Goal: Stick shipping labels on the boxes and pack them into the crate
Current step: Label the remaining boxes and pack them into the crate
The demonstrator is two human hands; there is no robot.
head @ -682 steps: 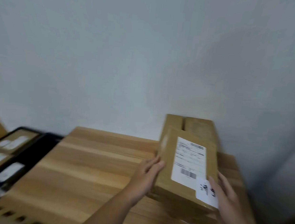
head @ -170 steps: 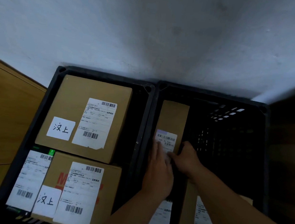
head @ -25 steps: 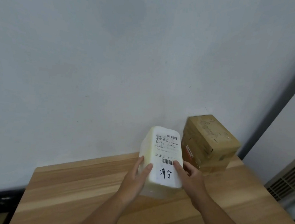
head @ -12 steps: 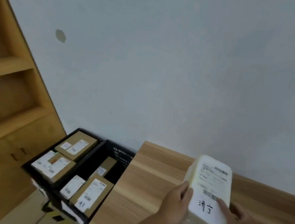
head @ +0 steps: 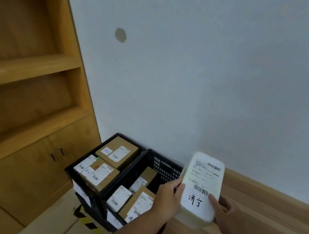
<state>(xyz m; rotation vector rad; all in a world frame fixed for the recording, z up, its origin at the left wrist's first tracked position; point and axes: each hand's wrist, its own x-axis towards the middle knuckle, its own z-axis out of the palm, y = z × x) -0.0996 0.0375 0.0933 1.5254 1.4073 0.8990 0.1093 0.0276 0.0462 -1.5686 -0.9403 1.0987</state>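
Holding the white round-cornered box with a label (head: 201, 187) by its sides, the left hand (head: 169, 193) and right hand (head: 224, 211) have it over the light wooden table (head: 272, 209). Best to lower it flat, label up, into the black plastic crate (head: 164, 165) just beside.

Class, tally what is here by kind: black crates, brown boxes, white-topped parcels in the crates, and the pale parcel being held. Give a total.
Black crates: 2
Brown boxes: 4
White-topped parcels: 2
Pale parcel, held: 1
Total: 9
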